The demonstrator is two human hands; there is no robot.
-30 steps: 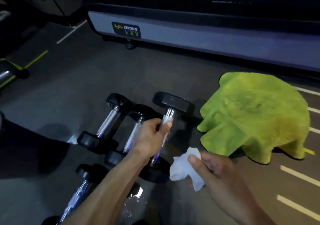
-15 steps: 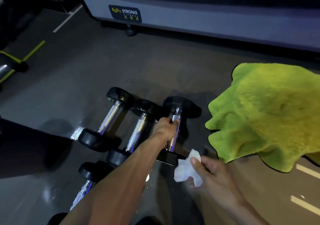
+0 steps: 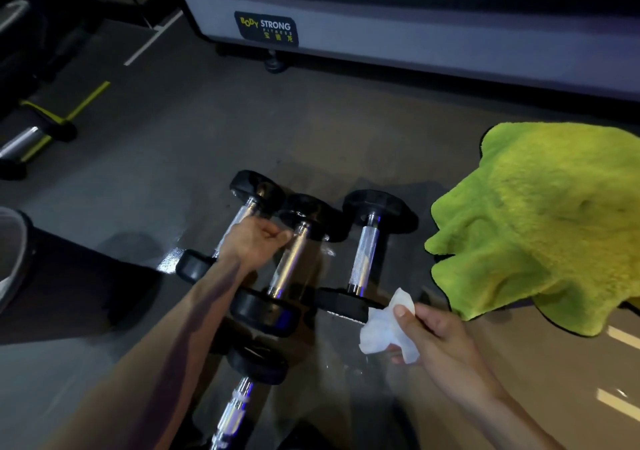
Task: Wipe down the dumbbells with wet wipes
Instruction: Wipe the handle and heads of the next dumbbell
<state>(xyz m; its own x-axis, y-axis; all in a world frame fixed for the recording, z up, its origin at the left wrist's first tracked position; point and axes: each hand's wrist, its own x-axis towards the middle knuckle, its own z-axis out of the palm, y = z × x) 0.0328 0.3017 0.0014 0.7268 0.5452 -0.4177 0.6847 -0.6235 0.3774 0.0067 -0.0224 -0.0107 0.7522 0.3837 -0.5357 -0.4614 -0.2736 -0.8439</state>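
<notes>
Three black-headed dumbbells with chrome handles lie side by side on the grey floor: the left dumbbell [image 3: 254, 189], the middle dumbbell [image 3: 289, 266] and the right dumbbell [image 3: 363, 259]. A fourth dumbbell [image 3: 239, 401] lies nearer me. My left hand [image 3: 254, 238] hovers over the left dumbbell's handle with curled fingers, its knuckles against the top of the middle handle; I see nothing held in it. My right hand [image 3: 440, 338] pinches a crumpled white wet wipe [image 3: 384, 328] just beside the near head of the right dumbbell.
A bright green towel [image 3: 540, 227] lies bunched on the floor to the right of the dumbbells. A grey machine base [image 3: 381, 37] with a Body Strong label runs along the back. More equipment [image 3: 31, 137] stands far left. A dark trouser leg [image 3: 69, 276] is at left.
My left hand let go of the right dumbbell's handle and moved left to the middle and left dumbbells. The right dumbbell now lies on the floor. The wipe stays in my right hand.
</notes>
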